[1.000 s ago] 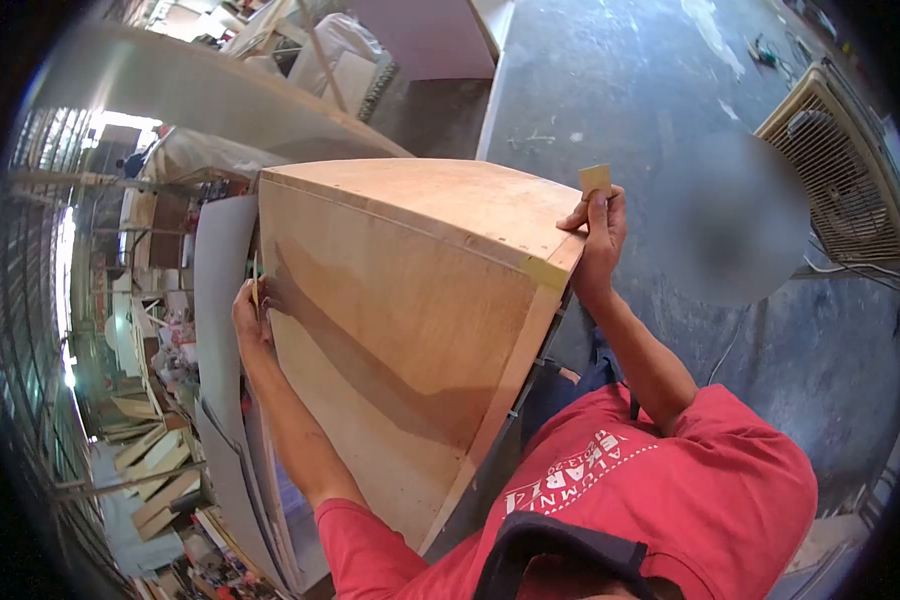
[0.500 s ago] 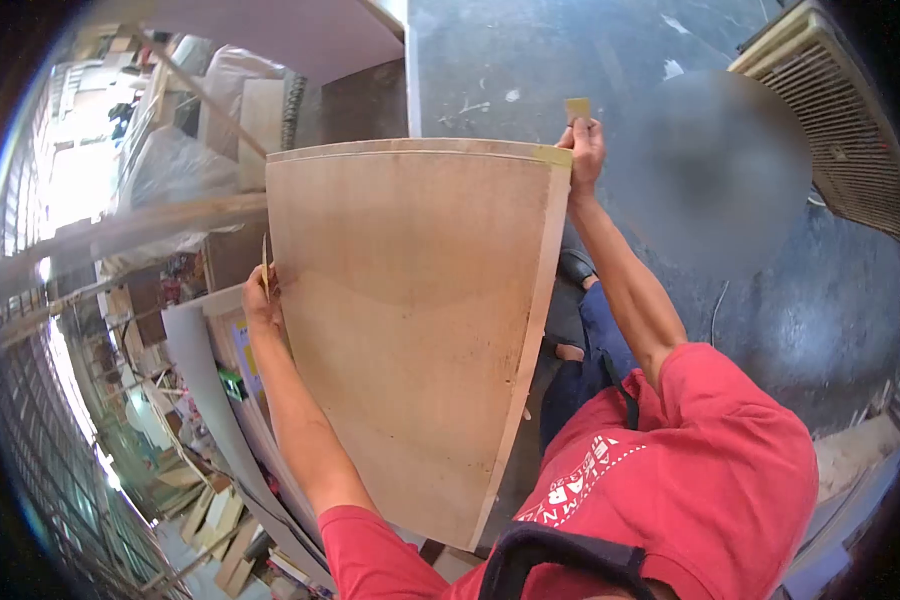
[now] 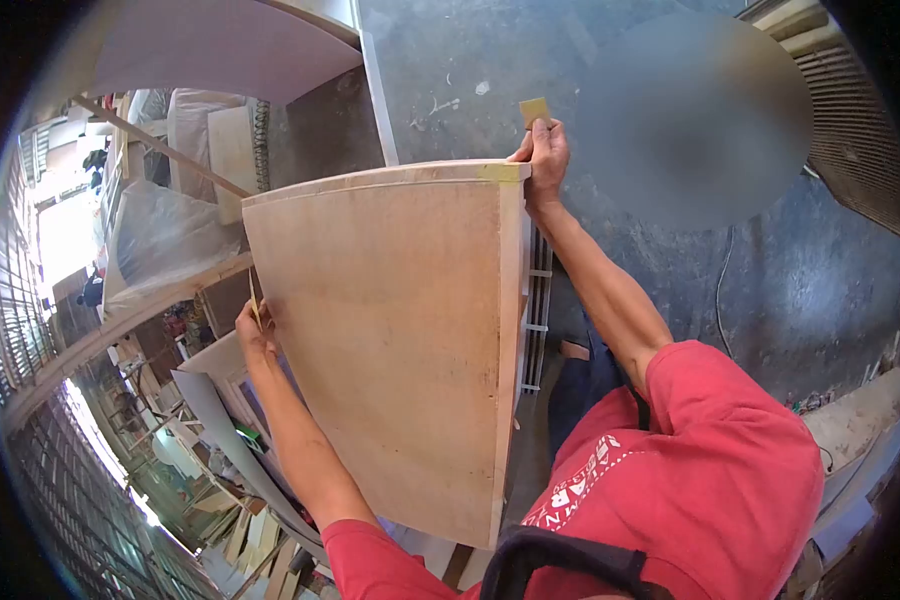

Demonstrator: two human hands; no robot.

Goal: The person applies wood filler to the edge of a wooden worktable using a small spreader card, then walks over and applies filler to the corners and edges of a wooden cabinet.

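Note:
A large curved wooden panel (image 3: pixel 390 350) stands tilted in front of me, with a pale edge strip down its right side and a yellow patch at the top right corner. My right hand (image 3: pixel 545 160) is closed at that corner, pinching a small yellow square of sandpaper (image 3: pixel 534 112) that sticks up above the fingers. At the panel's left edge my left hand (image 3: pixel 258 328) is closed on a thin yellow piece of sandpaper (image 3: pixel 254 296), seen nearly edge-on. Some left fingertips are hidden by the panel.
Another large panel (image 3: pixel 220 50) stands at the upper left. Plastic-wrapped items (image 3: pixel 165 235) and a wooden rail (image 3: pixel 120 320) lie to the left, with scrap wood (image 3: pixel 255 540) below. A slatted cover (image 3: pixel 855 150) is at the upper right, and a cable (image 3: pixel 720 300) runs over the floor.
The panel's top has shifted left and its right side has turned, showing more of its edge and a white rack behind. My right hand has moved left with the corner; my left hand sits slightly lower.

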